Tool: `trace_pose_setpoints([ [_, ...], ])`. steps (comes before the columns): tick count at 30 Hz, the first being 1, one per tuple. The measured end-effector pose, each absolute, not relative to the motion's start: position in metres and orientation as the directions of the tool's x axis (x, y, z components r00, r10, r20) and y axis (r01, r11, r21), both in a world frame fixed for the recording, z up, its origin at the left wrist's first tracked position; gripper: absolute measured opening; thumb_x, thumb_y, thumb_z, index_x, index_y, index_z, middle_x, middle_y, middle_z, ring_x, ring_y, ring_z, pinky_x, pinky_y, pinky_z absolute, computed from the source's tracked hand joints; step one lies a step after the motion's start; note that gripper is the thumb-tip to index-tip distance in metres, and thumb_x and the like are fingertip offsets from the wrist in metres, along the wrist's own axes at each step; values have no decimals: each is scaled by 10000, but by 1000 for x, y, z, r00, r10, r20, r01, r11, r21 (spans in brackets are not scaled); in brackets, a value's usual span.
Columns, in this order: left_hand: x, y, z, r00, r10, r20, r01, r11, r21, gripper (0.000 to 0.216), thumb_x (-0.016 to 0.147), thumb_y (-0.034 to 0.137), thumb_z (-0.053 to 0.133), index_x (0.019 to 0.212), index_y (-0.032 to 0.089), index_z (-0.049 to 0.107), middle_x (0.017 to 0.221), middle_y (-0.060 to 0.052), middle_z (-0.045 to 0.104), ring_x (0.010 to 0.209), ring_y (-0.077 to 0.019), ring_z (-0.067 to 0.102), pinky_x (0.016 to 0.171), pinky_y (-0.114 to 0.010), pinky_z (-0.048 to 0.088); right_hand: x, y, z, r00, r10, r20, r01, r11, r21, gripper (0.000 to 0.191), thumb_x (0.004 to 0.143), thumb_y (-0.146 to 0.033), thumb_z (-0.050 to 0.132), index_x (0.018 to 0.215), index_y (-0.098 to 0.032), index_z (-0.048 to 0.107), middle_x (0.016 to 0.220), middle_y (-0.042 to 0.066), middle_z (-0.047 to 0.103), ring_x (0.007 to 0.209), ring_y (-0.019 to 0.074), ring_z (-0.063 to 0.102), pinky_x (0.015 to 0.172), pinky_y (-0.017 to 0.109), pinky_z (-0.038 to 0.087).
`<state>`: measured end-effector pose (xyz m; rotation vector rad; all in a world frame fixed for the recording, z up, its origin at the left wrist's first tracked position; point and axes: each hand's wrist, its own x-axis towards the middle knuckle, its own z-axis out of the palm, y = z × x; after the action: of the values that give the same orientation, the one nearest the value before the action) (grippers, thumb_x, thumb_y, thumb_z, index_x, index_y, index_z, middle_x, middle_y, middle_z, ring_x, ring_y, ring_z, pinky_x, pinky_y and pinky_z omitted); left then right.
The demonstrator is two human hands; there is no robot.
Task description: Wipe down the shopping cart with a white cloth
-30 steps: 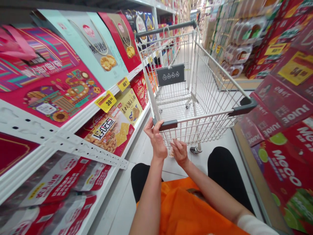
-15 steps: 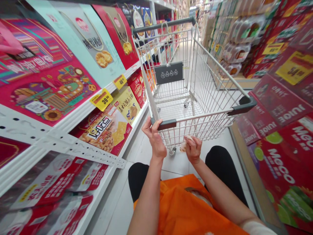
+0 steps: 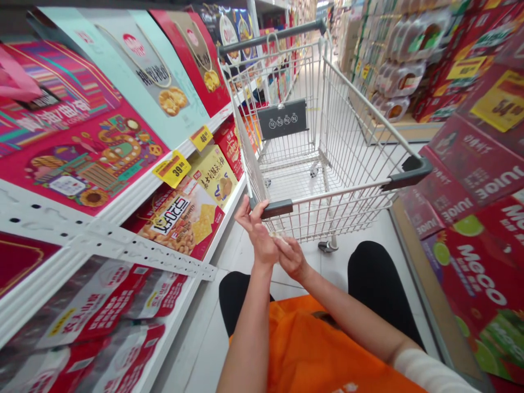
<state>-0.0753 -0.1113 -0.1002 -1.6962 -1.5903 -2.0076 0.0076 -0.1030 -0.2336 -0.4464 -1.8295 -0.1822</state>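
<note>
My left hand [image 3: 262, 240] has its fingers curled at the dark grey corner cap [image 3: 280, 208] on the near left of a wire shopping cart [image 3: 339, 195]. Close against that palm, my right hand [image 3: 293, 261] is closed on a crumpled whitish cloth or tissue [image 3: 277, 234]. Only a small edge of this cloth shows; the fingers and the left hand hide the rest. The cart's wire basket holds nothing I can see. On its far inner side hangs a dark grey sign plate [image 3: 283, 119].
Shelves [image 3: 102, 218] on the left hold gift boxes [image 3: 135, 65], a cracker box [image 3: 180, 218] and red packs [image 3: 98, 300], with yellow price tags [image 3: 172, 169]. Stacked red juice cartons [image 3: 483, 273] line the right. Pale floor tiles [image 3: 196, 327] run underneath.
My right hand has moved left with the crumpled cloth, from below the near rail to my left palm. My left hand stays at the cart's corner. A near caster has swung right.
</note>
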Motion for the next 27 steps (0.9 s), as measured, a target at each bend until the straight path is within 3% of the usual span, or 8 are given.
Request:
trace_pose_setpoints([
  [6, -77, -113, -101, -387, 555, 736, 636, -417, 649, 591, 996, 566, 164, 1233, 260, 610, 1445, -95, 380, 1375, -231, 403, 1154, -395, 307, 17, -99, -243, -416, 226, 881, 373, 926, -61, 216, 891, -51, 577, 1035, -143, 709, 1098, 100, 739, 1011, 210, 665, 810, 344, 602],
  [10, -75, -112, -100, -390, 539, 747, 627, -438, 644, 587, 997, 563, 163, 1236, 260, 606, 1426, -96, 384, 1370, -227, 403, 1152, -394, 311, 14, -104, -241, -371, 290, 882, 411, 903, -124, 223, 878, -33, 586, 1039, -133, 705, 1112, 115, 742, 966, 215, 675, 793, 363, 597],
  [15, -76, -112, -101, -391, 543, 743, 635, -425, 645, 602, 995, 565, 148, 1235, 250, 602, 1432, -97, 373, 1359, -232, 405, 1164, -418, 296, 4, -101, -235, -282, 271, 921, 484, 868, -107, 299, 898, -98, 603, 1142, -248, 690, 1120, 51, 754, 1009, 199, 673, 851, 353, 590],
  [18, -78, -113, -101, -370, 551, 748, 643, -430, 634, 589, 995, 566, 160, 1246, 261, 598, 1421, -90, 376, 1354, -234, 411, 1157, -433, 313, 9, -102, -240, -314, 301, 900, 501, 858, -112, 305, 896, -88, 597, 1135, -246, 700, 1132, 39, 752, 953, 193, 680, 829, 348, 590],
  [24, -73, -111, -99, -373, 538, 756, 634, -447, 631, 597, 991, 583, 157, 1224, 271, 610, 1434, -81, 376, 1368, -236, 407, 1166, -439, 305, 24, -96, -236, -370, 179, 911, 475, 880, 20, 261, 910, -107, 581, 1055, -264, 731, 1061, -16, 766, 970, 167, 668, 864, 310, 563],
  [27, -71, -109, -97, -385, 545, 745, 621, -444, 646, 625, 970, 636, 164, 1194, 264, 613, 1423, -84, 394, 1355, -228, 418, 1164, -419, 310, 25, -86, -233, -423, 196, 885, 499, 866, 46, 250, 946, -153, 539, 1055, -276, 728, 1036, -19, 770, 987, 162, 661, 826, 302, 549],
])
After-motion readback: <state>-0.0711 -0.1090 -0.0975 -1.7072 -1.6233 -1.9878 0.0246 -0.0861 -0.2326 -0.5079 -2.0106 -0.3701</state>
